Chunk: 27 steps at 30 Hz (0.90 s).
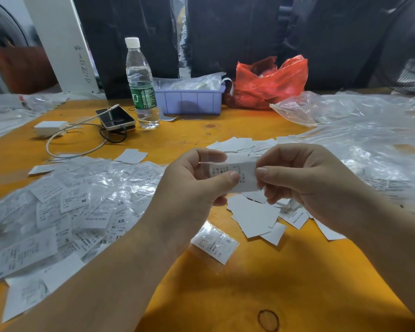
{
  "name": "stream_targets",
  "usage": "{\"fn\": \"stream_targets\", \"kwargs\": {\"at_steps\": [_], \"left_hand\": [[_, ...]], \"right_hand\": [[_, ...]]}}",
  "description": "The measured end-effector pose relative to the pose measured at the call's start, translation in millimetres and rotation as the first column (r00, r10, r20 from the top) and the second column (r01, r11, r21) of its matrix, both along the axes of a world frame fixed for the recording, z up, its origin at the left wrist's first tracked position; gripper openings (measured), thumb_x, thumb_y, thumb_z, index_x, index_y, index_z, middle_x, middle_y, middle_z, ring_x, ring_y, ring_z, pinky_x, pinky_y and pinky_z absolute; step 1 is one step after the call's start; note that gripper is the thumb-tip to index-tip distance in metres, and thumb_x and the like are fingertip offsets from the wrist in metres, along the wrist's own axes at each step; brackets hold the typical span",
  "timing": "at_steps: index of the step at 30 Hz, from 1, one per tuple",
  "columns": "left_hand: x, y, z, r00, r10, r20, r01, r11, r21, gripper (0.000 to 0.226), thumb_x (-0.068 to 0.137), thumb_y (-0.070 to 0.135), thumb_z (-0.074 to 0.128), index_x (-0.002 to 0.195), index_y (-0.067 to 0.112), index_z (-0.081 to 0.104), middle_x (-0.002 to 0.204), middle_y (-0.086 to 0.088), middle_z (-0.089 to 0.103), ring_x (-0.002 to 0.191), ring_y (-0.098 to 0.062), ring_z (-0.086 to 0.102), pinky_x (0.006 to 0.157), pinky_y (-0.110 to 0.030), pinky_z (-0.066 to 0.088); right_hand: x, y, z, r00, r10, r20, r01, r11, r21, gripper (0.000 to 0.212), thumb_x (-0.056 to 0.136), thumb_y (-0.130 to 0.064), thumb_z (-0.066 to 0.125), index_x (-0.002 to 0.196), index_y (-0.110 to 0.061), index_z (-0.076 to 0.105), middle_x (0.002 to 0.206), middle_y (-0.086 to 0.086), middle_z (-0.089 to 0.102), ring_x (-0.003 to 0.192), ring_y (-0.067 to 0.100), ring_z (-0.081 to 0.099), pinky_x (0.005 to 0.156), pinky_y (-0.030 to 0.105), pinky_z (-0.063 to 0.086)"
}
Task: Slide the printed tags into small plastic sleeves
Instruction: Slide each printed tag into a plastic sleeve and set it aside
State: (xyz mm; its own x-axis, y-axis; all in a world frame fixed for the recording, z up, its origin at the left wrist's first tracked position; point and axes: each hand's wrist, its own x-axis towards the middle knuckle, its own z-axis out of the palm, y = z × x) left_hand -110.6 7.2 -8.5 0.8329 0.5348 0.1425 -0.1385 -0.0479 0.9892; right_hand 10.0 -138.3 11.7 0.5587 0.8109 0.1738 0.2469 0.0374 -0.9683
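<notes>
The orange-yellow wooden tabletop (237, 283) spreads under everything I am doing, with a wide drift of crumpled clear plastic sheeting (359, 130) on its far right and a big heap of already sleeved white printed tags (65, 212) on the near left. Loose bare white paper tags (254, 216) lie just right of centre, below my hands, and one finished sleeved tag marked S (215, 243) lies alone near my left wrist. Far across the table stand a lilac plastic tray (189, 101), a red plastic bag (268, 82) to its right and a clear water bottle with a white cap (141, 85) to its left. My left hand (192, 195) pinches the left end of the small white printed tag (235, 174) between thumb and forefinger, and my right hand (307, 180) pinches its right end the same way, so both grips are narrow and holding it above the table's middle. I cannot tell whether a thin clear sleeve already wraps it. I judge I am mid-insertion: next the tag needs pushing squarely home with a light, even pinch so the film does not buckle.
</notes>
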Motion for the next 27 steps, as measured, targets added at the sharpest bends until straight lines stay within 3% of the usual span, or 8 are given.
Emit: {"fn": "stream_targets", "kwargs": {"at_steps": [7, 13, 20, 24, 25, 27], "left_hand": [[-0.5, 0.4, 0.2, 1.000, -0.010, 0.000, 0.010, 1.000, -0.004, 0.027, 0.077, 0.014, 0.078, 0.099, 0.023, 0.066, 0.088, -0.006, 0.074, 0.081, -0.019, 0.072, 0.066, -0.027, 0.060], [-0.1, -0.5, -0.6, 1.000, -0.008, 0.000, 0.008, 1.000, -0.005, 0.027, 0.074, 0.014, 0.080, 0.097, 0.024, 0.069, 0.092, -0.010, 0.070, 0.077, -0.018, 0.071, 0.061, -0.022, 0.055], [1.1, 0.6, -2.4, 1.000, -0.012, 0.011, 0.012, 1.000, 0.016, 0.026, 0.074, 0.015, 0.080, 0.094, 0.027, 0.069, 0.085, -0.005, 0.070, 0.074, -0.017, 0.070, 0.062, -0.022, 0.055], [-1.1, 10.7, 5.1, 0.999, -0.029, -0.021, 0.029, 1.000, -0.007, 0.039, 0.064, 0.022, 0.082, 0.099, 0.028, 0.067, 0.079, -0.003, 0.072, 0.069, -0.016, 0.070, 0.058, -0.021, 0.055], [-2.4, 13.8, 7.1, 0.998, -0.028, -0.063, 0.030, 0.999, 0.029, 0.041, 0.064, 0.022, 0.083, 0.100, 0.031, 0.065, 0.079, -0.001, 0.072, 0.066, -0.014, 0.070, 0.056, -0.021, 0.054], [-3.7, 19.2, 4.8, 0.979, 0.066, -0.193, 0.006, 0.937, 0.351, 0.040, 0.074, 0.020, 0.082, 0.102, 0.038, 0.059, 0.077, 0.006, 0.071, 0.064, -0.010, 0.068, 0.052, -0.025, 0.056]], "right_hand": [[3.1, -2.8, 1.0, 0.999, 0.035, -0.011, -0.035, 0.999, -0.010, 0.026, 0.066, -0.020, 0.071, 0.088, -0.007, 0.073, 0.079, 0.014, 0.072, 0.060, 0.018, 0.061, 0.057, 0.023, 0.052], [1.9, -0.4, -0.4, 0.999, 0.022, -0.043, -0.023, 0.999, -0.033, 0.038, 0.060, -0.018, 0.074, 0.096, -0.007, 0.066, 0.071, 0.012, 0.070, 0.057, 0.018, 0.062, 0.055, 0.024, 0.053], [0.6, 0.8, -1.9, 0.997, 0.062, -0.052, -0.065, 0.997, -0.046, 0.028, 0.063, -0.021, 0.073, 0.084, -0.003, 0.068, 0.070, 0.013, 0.068, 0.058, 0.019, 0.060, 0.056, 0.024, 0.052], [6.3, -2.1, 0.5, 0.999, 0.021, 0.043, -0.017, 0.996, -0.090, 0.023, 0.069, -0.021, 0.074, 0.087, -0.006, 0.071, 0.073, 0.011, 0.070, 0.062, 0.020, 0.063, 0.059, 0.024, 0.054], [7.8, -3.1, 0.5, 0.993, -0.011, 0.117, 0.024, 0.993, -0.112, 0.019, 0.072, -0.019, 0.076, 0.087, -0.008, 0.071, 0.074, 0.009, 0.071, 0.064, 0.019, 0.064, 0.060, 0.025, 0.055], [10.1, -4.9, -2.2, 0.939, -0.084, 0.335, 0.141, 0.978, -0.152, 0.009, 0.078, -0.020, 0.074, 0.086, -0.017, 0.071, 0.076, 0.003, 0.071, 0.068, 0.015, 0.066, 0.063, 0.025, 0.056]]}}
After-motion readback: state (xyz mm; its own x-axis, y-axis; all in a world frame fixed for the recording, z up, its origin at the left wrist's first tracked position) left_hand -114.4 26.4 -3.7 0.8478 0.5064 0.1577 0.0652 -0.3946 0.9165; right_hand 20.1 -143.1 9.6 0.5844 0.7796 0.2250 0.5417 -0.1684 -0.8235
